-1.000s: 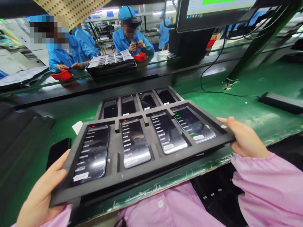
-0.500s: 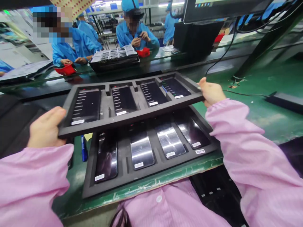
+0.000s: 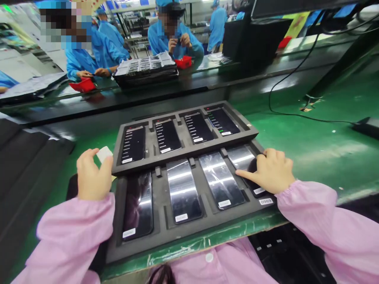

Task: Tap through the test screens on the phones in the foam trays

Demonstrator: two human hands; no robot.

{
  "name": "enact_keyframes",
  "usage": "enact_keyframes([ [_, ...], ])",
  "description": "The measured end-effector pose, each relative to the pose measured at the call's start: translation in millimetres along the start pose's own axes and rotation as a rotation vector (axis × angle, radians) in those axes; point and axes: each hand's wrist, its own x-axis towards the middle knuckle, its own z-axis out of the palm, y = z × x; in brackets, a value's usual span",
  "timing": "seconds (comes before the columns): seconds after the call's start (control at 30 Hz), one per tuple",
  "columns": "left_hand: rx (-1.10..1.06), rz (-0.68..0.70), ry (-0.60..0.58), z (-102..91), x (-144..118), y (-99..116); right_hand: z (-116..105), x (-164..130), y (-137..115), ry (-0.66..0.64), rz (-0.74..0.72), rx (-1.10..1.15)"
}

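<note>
Both hands are down on the trays. Left hand (image 3: 94,173), fingers loosely curled and gripping nothing, rests at the near left corner of the upper foam tray (image 3: 183,152), beside a small white card (image 3: 104,153). Right hand (image 3: 271,170) lies open-fingered on the rightmost phone (image 3: 247,167) of the lower foam tray (image 3: 189,232), forefinger stretched leftward across its glass. Upper tray sits on the far half of the lower one, its long axis running left to right, slightly skewed; its four lit phones (image 3: 167,136) stand lengthwise, tops pointing away. Lower tray lies at the green bench (image 3: 310,146) edge, carrying a "0969" label (image 3: 265,201).
</note>
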Motion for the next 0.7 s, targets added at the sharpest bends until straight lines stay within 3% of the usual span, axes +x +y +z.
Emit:
enact_keyframes([
  [0.07, 0.161, 0.312, -0.047, -17.3, -22.6, 11.1, 7.5, 1.2, -6.9, 0.034, 0.027, 0.037],
  [0.13, 0.269, 0.67, -0.193, -30.6, -45.6, 17.7, 11.1, 5.5, -11.2, 0.07, 0.056, 0.066],
  [0.17, 0.302, 0.786, -0.254, -35.2, -55.5, 18.2, 11.7, 7.4, -12.0, 0.084, 0.065, 0.074],
  [0.23, 0.322, 0.828, -0.3, -41.2, -70.2, 13.1, 11.4, 9.7, -11.5, 0.097, 0.059, 0.088],
  [0.5, 0.355, 0.304, -0.218, -54.5, -85.3, -25.8, 13.7, 7.9, -7.7, 0.121, 0.008, 0.112],
  [0.7, 0.088, -0.356, -0.3, -52.2, -62.3, -32.4, 13.9, 5.7, -0.2, 0.084, -0.003, 0.12],
])
